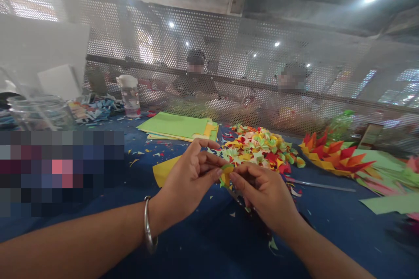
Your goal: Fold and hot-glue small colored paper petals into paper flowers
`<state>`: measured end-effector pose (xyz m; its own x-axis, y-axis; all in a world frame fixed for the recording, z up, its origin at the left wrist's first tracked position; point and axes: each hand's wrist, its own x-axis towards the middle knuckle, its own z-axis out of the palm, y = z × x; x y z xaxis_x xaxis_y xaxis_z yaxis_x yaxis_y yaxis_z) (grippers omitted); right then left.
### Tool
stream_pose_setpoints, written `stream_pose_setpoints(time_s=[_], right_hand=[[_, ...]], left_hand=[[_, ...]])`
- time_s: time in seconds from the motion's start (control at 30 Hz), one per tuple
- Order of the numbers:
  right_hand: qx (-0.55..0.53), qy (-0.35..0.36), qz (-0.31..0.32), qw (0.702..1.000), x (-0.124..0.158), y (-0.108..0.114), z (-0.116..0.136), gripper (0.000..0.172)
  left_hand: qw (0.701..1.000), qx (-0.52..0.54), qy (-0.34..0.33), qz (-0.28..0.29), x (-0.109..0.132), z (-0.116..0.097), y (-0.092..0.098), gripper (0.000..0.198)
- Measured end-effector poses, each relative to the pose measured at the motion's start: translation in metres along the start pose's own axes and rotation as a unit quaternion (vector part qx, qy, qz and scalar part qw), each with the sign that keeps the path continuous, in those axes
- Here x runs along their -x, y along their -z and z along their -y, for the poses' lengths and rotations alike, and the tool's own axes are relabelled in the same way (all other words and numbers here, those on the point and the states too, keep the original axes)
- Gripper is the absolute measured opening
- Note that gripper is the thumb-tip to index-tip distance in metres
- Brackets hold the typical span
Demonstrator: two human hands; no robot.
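A small folded yellow-and-green paper piece is pinched between my two hands above the blue table. My left hand, with a silver bangle at the wrist, grips it from the left between thumb and fingers. From the right, the thumb and curled fingers of my right hand close on its other edge. Below the right palm shows a dark, blurred object with a shiny edge; its kind is hard to make out. Just beyond the hands lies a heap of small coloured paper pieces. A yellow sheet lies partly behind my left hand.
Stacked green and yellow paper lies ahead, near a bottle with a white lid. A glass jar stands left. To the right are red-orange pointed paper, a clear strip and green sheets. People sit behind a perforated screen.
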<state>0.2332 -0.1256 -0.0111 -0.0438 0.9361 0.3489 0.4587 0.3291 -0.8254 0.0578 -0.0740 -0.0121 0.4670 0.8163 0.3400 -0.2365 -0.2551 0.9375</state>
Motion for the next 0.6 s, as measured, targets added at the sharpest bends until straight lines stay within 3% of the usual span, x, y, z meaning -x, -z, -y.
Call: stream_pose_setpoints(time_s=[0.23,0.33,0.43,0.6], right_hand=[[0.014,0.009,0.005,1.0,-0.0011,-0.001,-0.0011,0.022],[0.027,0.015,0.003,1.0,-0.0012,-0.001,-0.0012,0.021],[0.041,0.024,0.001,0.999,-0.0015,-0.0004,-0.0007,0.021],[0.042,0.025,0.008,0.999,-0.0027,-0.0003,-0.0012,0.021]], left_hand=[[0.999,0.002,0.033,-0.024,-0.0041,0.0042,0.0017,0.037],[0.996,0.004,0.088,-0.01,-0.0051,0.006,0.0027,0.021],[0.992,0.012,0.124,0.012,-0.005,0.0052,0.0034,0.022],[0.994,0.001,0.102,0.028,-0.0056,0.0037,0.0044,0.019]])
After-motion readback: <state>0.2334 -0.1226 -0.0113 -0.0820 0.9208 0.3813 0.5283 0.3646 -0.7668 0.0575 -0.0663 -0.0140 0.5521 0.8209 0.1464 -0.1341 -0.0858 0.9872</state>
